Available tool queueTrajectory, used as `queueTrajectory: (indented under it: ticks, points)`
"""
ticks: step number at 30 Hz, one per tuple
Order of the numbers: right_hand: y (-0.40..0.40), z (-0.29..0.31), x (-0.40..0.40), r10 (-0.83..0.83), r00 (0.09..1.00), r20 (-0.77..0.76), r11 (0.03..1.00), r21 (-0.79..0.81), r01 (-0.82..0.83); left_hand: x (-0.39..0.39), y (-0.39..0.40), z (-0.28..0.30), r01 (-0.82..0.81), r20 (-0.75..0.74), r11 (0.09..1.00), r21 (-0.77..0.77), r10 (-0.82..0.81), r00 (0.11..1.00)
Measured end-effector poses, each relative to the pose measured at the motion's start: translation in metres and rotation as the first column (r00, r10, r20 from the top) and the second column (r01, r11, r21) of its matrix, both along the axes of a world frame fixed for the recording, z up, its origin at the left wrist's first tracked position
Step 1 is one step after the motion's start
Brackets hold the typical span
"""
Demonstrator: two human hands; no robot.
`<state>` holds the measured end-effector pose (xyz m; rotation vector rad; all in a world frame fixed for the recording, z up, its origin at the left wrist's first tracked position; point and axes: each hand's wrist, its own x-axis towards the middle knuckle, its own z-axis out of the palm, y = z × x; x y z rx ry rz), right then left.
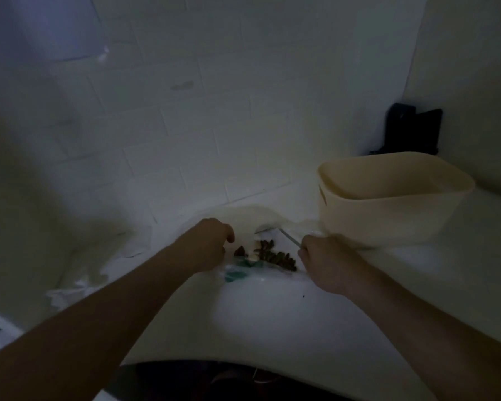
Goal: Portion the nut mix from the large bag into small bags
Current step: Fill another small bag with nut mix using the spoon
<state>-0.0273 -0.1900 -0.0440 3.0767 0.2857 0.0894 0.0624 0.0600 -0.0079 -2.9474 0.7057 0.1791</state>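
Observation:
A clear plastic bag (268,266) lies flat on the white counter, dimly lit, with a cluster of dark nuts (275,254) inside and a teal patch near its lower left. My left hand (211,244) rests on the bag's left side, fingers curled onto the plastic. My right hand (321,260) pinches the bag's right edge near its zip strip. Several crumpled clear bags (78,282) lie to the left on the counter. I cannot tell which bag is the large one.
A cream plastic tub (394,198) stands on the counter right behind my right hand. A black object (411,131) leans in the back right corner. A tiled wall runs along the back. The counter's front edge curves near my body.

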Motion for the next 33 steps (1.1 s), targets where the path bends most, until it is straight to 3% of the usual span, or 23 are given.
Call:
queueTrajectory:
  ticks: [1, 3, 5, 7, 13, 18, 23, 27, 33]
  points:
    - [-0.001, 0.000, 0.000, -0.008, 1.000, 0.017, 1.000, 0.003, 0.008, 0.002, -0.001, -0.005, -0.019, 0.033, 1.000, -0.007, 0.019, 0.999]
    - [0.001, 0.008, -0.001, -0.035, 0.995, -0.098, 0.994, 0.103, 0.045, 0.002, -0.003, -0.011, -0.040, 0.101, 0.999, -0.003, 0.040, 0.994]
    - [0.000, 0.003, 0.000, 0.013, 1.000, 0.005, 1.000, -0.023, -0.013, 0.005, -0.004, -0.012, -0.048, 0.102, 0.999, 0.000, 0.047, 0.994]
    - [0.002, 0.004, -0.002, 0.020, 0.999, 0.027, 1.000, -0.007, -0.020, 0.008, -0.006, -0.009, -0.041, 0.049, 0.999, -0.009, 0.041, 0.998]
    - [0.007, 0.006, -0.006, -0.049, 0.998, 0.049, 0.976, 0.212, 0.038, 0.016, -0.010, 0.015, -0.001, 0.003, 1.000, -0.010, 0.001, 1.000]
    - [0.004, 0.000, -0.003, -0.082, 0.996, 0.017, 0.850, 0.523, 0.061, 0.017, -0.020, 0.051, 0.064, 0.014, 0.996, -0.068, -0.063, 0.998]
    - [0.020, 0.012, -0.008, -0.013, 0.998, 0.066, 0.882, 0.471, -0.020, 0.011, -0.029, 0.062, 0.076, -0.006, 0.987, -0.144, -0.078, 0.997]
    - [0.023, 0.013, -0.001, -0.029, 0.999, 0.026, 0.881, 0.474, 0.013, 0.005, -0.037, 0.064, 0.067, 0.004, 0.963, -0.262, -0.068, 0.998]
    - [0.013, 0.013, -0.013, -0.031, 0.997, -0.074, 0.913, 0.403, 0.058, 0.009, -0.038, 0.052, 0.059, 0.222, 0.964, -0.260, 0.001, 0.975]
